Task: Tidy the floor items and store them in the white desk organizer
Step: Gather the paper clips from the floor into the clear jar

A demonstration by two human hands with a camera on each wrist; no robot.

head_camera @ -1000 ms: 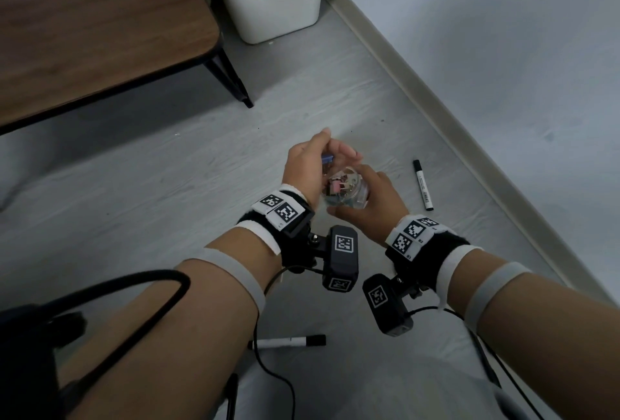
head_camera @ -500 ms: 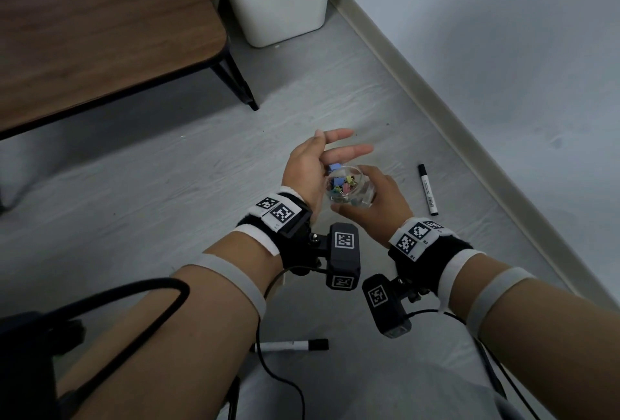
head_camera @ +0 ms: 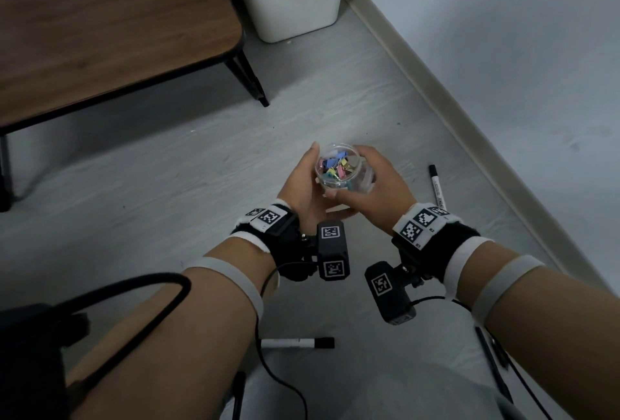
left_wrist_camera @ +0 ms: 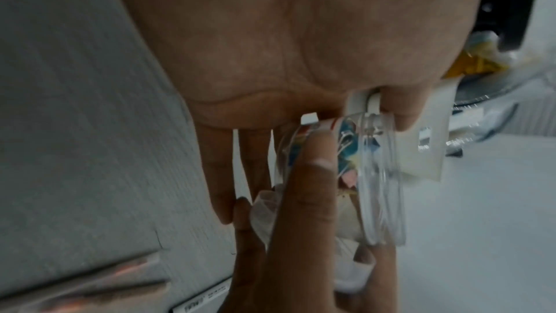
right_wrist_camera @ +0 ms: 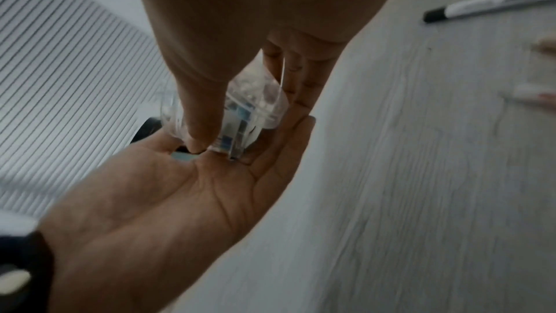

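Note:
A small clear round jar (head_camera: 339, 168) of coloured binder clips is held above the floor between both hands, its mouth facing up. My right hand (head_camera: 379, 184) grips it from the right, thumb across its near side. My left hand (head_camera: 302, 184) lies flat against its left side and bottom, fingers straight. In the right wrist view the jar (right_wrist_camera: 256, 104) rests on the open left palm (right_wrist_camera: 180, 187). The left wrist view shows the jar (left_wrist_camera: 379, 187) with the right thumb across it. The white organizer (head_camera: 288, 0) stands at the back by the wall.
A low brown table (head_camera: 100, 33) fills the upper left. One black-capped white marker (head_camera: 437, 188) lies right of the hands near the baseboard; another marker (head_camera: 298, 343) lies on the floor between my forearms. A dark pen (head_camera: 238, 396) lies by my knee.
My left hand pinched something over the jar, then opened; now it lies flat against the jar's side. The right hand has kept hold and turned the jar's mouth upward.

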